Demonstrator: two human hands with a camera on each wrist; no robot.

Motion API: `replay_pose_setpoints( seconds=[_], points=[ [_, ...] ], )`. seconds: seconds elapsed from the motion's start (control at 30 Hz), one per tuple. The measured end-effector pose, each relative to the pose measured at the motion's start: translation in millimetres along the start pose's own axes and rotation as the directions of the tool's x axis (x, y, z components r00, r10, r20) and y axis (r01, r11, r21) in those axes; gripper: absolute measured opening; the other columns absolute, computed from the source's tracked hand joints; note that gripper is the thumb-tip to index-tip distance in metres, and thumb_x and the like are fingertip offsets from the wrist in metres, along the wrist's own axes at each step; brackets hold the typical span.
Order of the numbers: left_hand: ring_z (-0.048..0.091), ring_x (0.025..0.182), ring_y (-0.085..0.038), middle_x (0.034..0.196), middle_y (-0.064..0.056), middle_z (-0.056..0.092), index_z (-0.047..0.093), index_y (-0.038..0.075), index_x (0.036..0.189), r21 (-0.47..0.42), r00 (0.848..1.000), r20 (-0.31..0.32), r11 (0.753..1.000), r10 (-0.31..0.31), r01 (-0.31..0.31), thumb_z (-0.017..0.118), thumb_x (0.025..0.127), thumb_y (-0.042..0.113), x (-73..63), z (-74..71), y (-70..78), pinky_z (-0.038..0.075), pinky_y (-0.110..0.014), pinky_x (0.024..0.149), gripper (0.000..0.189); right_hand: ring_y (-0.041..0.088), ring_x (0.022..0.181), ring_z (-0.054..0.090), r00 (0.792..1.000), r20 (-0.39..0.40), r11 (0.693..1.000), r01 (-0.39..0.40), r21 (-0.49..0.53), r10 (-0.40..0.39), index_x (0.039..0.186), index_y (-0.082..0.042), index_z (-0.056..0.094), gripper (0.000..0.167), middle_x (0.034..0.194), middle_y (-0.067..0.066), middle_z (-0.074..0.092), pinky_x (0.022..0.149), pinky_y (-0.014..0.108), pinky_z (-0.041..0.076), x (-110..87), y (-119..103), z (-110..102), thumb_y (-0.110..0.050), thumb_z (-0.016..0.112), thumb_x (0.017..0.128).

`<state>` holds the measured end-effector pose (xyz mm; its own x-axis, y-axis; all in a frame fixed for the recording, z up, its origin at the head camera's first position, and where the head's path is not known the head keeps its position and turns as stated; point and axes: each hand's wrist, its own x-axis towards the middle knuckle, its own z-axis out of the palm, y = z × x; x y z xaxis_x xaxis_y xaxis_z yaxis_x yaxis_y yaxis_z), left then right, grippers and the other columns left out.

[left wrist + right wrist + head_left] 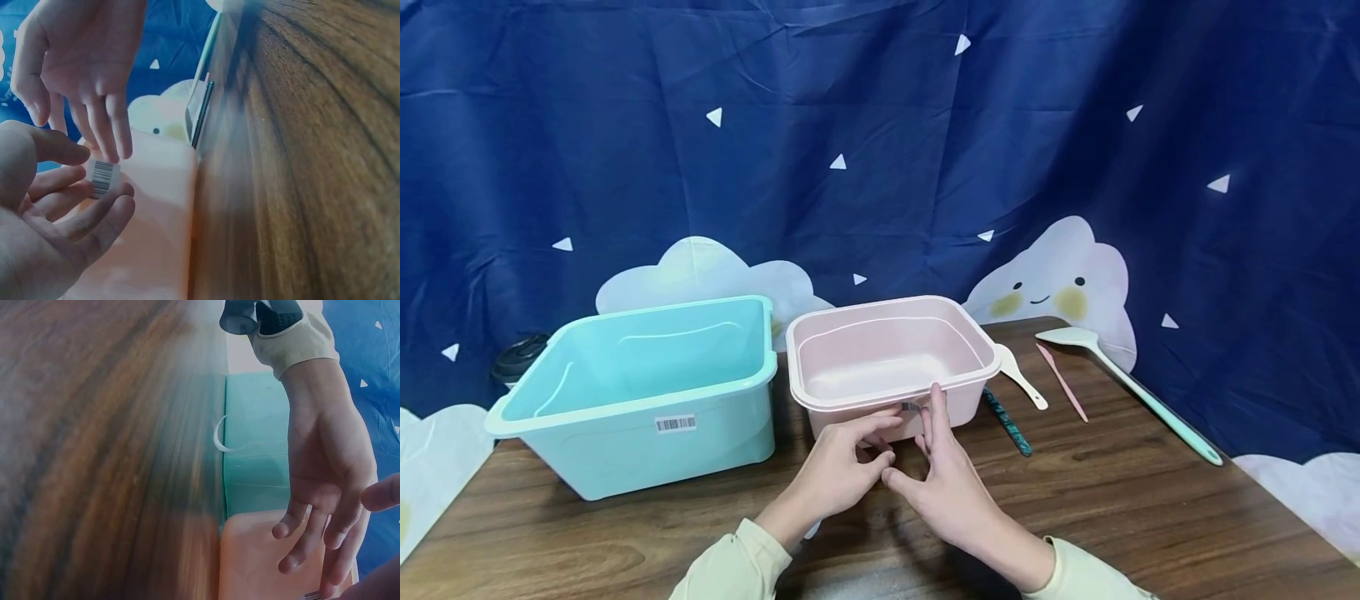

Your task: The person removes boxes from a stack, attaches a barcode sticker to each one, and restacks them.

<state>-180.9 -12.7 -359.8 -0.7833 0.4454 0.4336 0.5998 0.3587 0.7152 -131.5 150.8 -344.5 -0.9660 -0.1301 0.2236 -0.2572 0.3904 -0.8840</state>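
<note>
A pale pink plastic basin [889, 328] stands at the middle of the table, with a small barcode sticker [103, 178] on its near wall. My left hand [842, 467] is in front of that wall, fingers loosely bent beside the sticker. From the other side, my right hand [949, 479] points its fairly straight fingers up at the wall, the index fingertip overlapping the rim in the head view. Both thumbs come close together below the sticker. Neither hand has anything gripped in it. In the right wrist view, the left hand [331, 469] hangs with its fingers pointing down.
Left of the basin stands a larger turquoise tub [715, 437], a black lid [520, 358] behind it. To the right lie a white rice paddle [1021, 375], a dark patterned stick [1007, 423], a pink knife [1062, 379] and a long-handled turner [1138, 392]. A white crescent [220, 437] is near the tub.
</note>
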Motion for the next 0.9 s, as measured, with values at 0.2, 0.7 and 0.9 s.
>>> replay_pose_setpoints(
  seconds=[0.2,0.7,0.9],
  points=[
    [0.072,0.09,-0.021,0.129,-0.01,0.07,0.068,0.002,0.127,0.006,1.0,0.0,1.0,-0.003,0.003,0.067,0.088,-0.004,0.2,0.2,-1.0,0.061,-0.037,0.077,0.04,0.038,0.152,0.018,1.0,-0.008,1.0,-0.002,-0.02,0.002,0.161,-0.008,-0.011,0.114,0.166,0.026,0.006,0.118,0.053,0.031,-1.5,-0.1,0.9,-0.014,0.075,0.087],
    [0.072,0.091,-0.019,0.135,-0.004,0.067,0.068,0.003,0.126,0.028,1.0,0.011,1.0,-0.013,0.013,0.067,0.09,-0.001,-0.3,-1.3,-0.1,0.061,-0.037,0.078,0.037,0.048,0.144,0.035,0.999,-0.008,0.986,-0.049,-0.158,0.048,0.16,-0.003,-0.012,0.115,0.166,0.029,0.006,0.117,0.057,0.034,0.4,-3.5,-5.9,-0.023,0.075,0.088],
    [0.072,0.092,-0.019,0.135,-0.004,0.067,0.068,0.003,0.126,0.017,1.0,0.011,1.0,-0.007,0.007,0.066,0.09,-0.001,-0.6,-1.9,-1.1,0.06,-0.036,0.078,0.036,0.041,0.148,0.03,0.997,0.019,0.934,-0.068,-0.351,0.08,0.159,0.005,0.002,0.108,0.165,0.027,0.018,0.117,0.059,0.034,2.8,-9.3,-17.2,-0.032,0.075,0.088]
  ],
)
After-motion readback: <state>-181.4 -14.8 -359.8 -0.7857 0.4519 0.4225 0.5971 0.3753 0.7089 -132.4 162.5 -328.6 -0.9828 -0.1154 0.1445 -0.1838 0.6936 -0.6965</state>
